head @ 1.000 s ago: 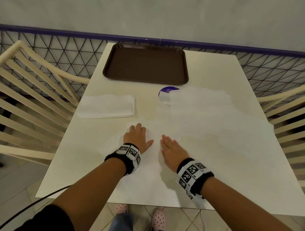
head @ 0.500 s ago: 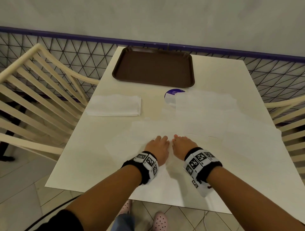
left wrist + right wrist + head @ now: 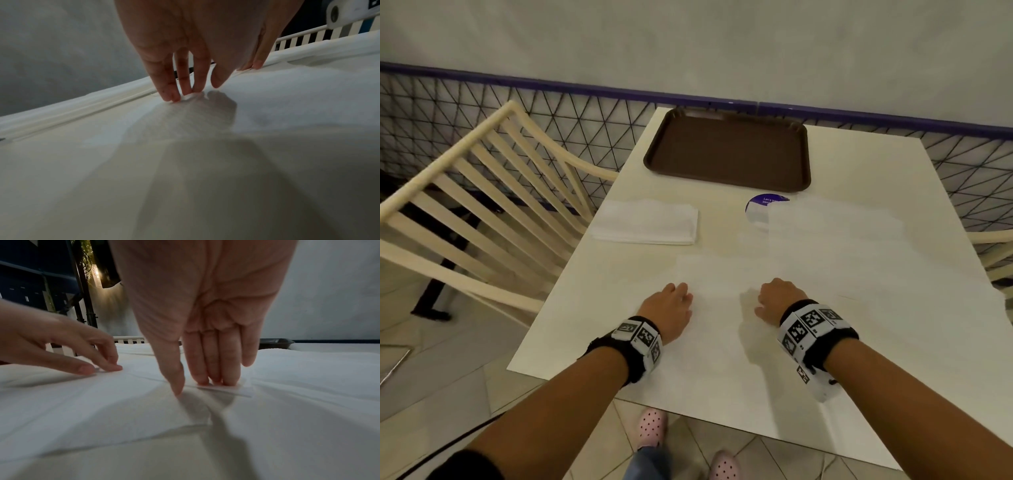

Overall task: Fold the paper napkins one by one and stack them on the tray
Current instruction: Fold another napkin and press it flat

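Here, both hands rest on an unfolded white napkin (image 3: 717, 308) spread at the near edge of the table (image 3: 859, 164): the left hand (image 3: 669, 310) pinches its edge between thumb and fingertips, while the right hand (image 3: 779, 298) holds its fingers (image 3: 213, 363) straight and pressed together, tips down on the paper. Farther back, the brown tray (image 3: 727, 150) sits bare, with a stack of napkins (image 3: 645, 222) near its left corner.
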A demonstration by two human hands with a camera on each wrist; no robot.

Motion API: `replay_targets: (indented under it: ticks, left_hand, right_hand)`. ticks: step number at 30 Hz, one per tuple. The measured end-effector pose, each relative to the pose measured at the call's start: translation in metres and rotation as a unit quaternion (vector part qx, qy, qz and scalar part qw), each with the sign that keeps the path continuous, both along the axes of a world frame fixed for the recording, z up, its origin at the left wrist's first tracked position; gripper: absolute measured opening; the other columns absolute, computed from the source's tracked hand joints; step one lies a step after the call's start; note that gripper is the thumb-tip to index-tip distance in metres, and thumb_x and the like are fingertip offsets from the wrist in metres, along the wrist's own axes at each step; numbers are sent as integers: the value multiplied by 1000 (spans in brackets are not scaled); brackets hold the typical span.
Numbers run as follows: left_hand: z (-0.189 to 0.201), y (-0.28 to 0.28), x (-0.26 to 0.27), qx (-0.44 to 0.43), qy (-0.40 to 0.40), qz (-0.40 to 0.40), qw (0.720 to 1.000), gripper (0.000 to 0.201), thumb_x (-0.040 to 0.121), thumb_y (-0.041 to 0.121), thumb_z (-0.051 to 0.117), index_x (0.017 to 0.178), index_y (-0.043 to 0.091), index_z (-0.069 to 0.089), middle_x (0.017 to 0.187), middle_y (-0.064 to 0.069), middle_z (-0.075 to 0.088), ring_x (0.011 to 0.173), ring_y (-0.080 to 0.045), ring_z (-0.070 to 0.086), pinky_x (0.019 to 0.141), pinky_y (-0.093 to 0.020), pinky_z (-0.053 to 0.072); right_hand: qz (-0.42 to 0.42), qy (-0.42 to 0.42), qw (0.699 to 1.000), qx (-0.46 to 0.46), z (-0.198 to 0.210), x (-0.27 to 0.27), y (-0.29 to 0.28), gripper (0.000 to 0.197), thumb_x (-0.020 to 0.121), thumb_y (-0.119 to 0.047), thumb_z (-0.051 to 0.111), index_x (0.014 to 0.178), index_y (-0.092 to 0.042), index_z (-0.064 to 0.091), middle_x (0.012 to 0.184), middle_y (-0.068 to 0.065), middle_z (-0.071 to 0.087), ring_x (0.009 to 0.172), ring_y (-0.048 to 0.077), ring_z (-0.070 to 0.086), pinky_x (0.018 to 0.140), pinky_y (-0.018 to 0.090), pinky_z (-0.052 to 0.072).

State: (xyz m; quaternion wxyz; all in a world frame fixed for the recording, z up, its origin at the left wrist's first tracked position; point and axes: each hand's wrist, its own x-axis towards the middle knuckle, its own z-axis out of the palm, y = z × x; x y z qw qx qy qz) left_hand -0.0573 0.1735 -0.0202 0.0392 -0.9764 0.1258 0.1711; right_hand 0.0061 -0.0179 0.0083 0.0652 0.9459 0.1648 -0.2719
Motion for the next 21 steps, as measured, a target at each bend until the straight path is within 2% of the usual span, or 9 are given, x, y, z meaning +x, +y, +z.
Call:
replay_targets:
  ticks: [3,7,12,14,17,20,21]
  left_hand:
    - [12,-7,14,18,-2,0,1000,40,99,23,35,133,3,39,143,-8,29,126,-24,35,96,-32,37]
    - [12,-20,32,11,-1,-27,1000,46,93,11,44,138,7,32,143,-7,31,128,-24,36,98,-33,38]
    - [10,-33,39,28,22,-23,999,46,95,2,37,140,6,28,141,-12,30,122,-30,40,87,-35,44]
    - [4,-35,40,28,16,-20,999,41,96,2,37,136,4,34,138,-15,35,118,-31,44,84,-34,45]
    - [13,-38,42,24,-13,-6,1000,29,86,12,60,114,4,59,119,-15,54,97,-27,58,68,-27,49]
    - [9,-35,45,50,50,-33,997,34,96,0,34,129,2,44,131,-17,40,113,-32,47,83,-34,44]
    - [11,-34,47,50,54,-47,996,35,96,-2,33,129,2,42,131,-16,40,113,-32,47,83,-34,43]
  right_hand:
    - [24,1,1000,-5,4,4,5,37,93,-27,52,121,-4,53,127,13,50,117,30,53,92,34,46]
    - [48,2,999,-8,6,8,8,41,91,-28,55,123,-3,51,127,13,49,116,29,53,91,33,46]
    - [69,-3,997,-20,6,9,10,39,91,-27,55,121,-3,53,124,14,51,113,29,54,86,33,46]
    - [78,-2,997,-28,7,9,12,36,92,-24,53,120,-2,54,123,15,52,113,30,54,86,33,46]
    - [87,-12,995,-36,7,7,14,28,96,-15,44,118,-2,55,121,16,54,111,32,55,88,34,45]
    - [98,-36,993,-48,7,5,12,25,96,-4,36,108,-10,58,110,16,55,101,30,56,92,34,43]
    - [100,-44,993,-54,7,5,11,28,96,-3,35,109,-10,58,112,15,56,103,30,56,95,34,42]
